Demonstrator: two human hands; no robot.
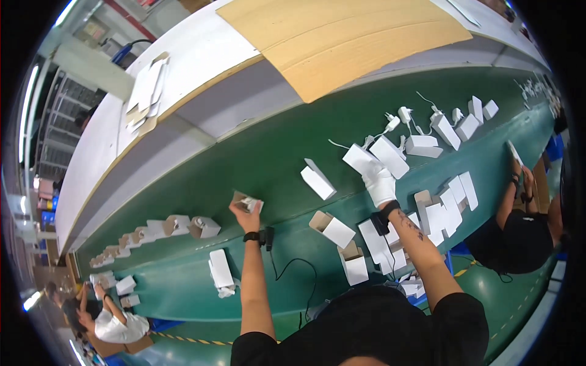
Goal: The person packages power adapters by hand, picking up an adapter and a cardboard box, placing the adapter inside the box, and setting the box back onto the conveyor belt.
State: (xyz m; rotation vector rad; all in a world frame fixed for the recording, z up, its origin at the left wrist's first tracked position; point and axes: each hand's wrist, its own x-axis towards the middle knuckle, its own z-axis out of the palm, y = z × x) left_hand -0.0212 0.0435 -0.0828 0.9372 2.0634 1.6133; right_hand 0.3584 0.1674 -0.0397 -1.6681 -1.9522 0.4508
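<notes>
My bare left hand (246, 211), a black strap on its wrist, is closed round a small open white carton (239, 197) over the green belt. Something pale shows inside that carton, too small to name. In a white glove, my right hand (379, 184) reaches out to a white box (359, 158) and its fingers close on the near end; white on white blurs their outline. Right beside it leans another white box (389, 157). Between my hands stands a white box with a raised flap (317, 180).
White chargers with cables (404, 114) lie among boxes at the far right. Open cartons (204, 227) line the belt leftward. More cartons (332, 229) stand near me. A cardboard sheet (342, 43) overhangs the shelf. A black cord (299, 261) trails from my left wrist. Co-workers (119, 323) sit at both sides.
</notes>
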